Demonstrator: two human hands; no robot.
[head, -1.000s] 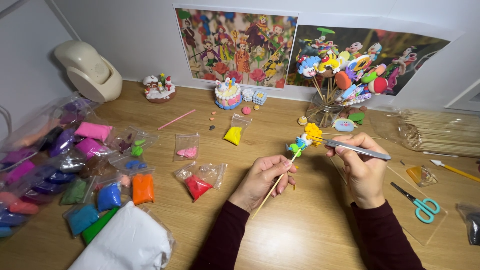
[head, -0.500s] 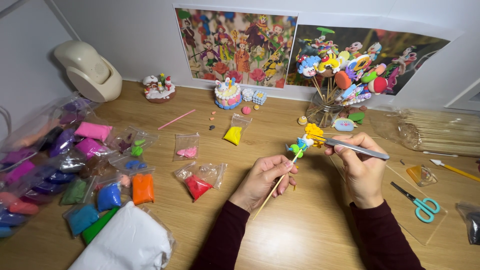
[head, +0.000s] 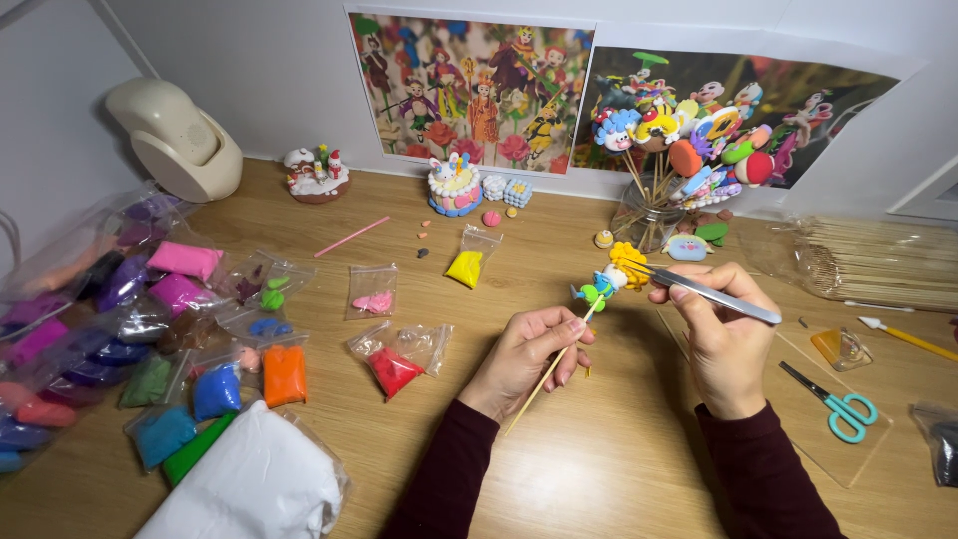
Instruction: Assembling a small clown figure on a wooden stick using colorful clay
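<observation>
My left hand (head: 526, 357) pinches a thin wooden stick (head: 547, 375) that carries a small clay figure (head: 611, 274) in yellow, white, blue and green at its upper end. My right hand (head: 720, 334) grips a slim metal tool (head: 717, 294) whose tip touches the yellow top of the figure. Both hands hover over the wooden table (head: 619, 469), right of its middle.
Bags of coloured clay (head: 160, 329) crowd the left side, with a white bag (head: 249, 489) in front. A jar of clay figures on sticks (head: 679, 160) stands at the back. Teal scissors (head: 838, 404), a bundle of skewers (head: 878, 262) and a small cake model (head: 454, 187) lie around.
The hands hold nearly the same pose; the tool tip stays at the figure's yellow top.
</observation>
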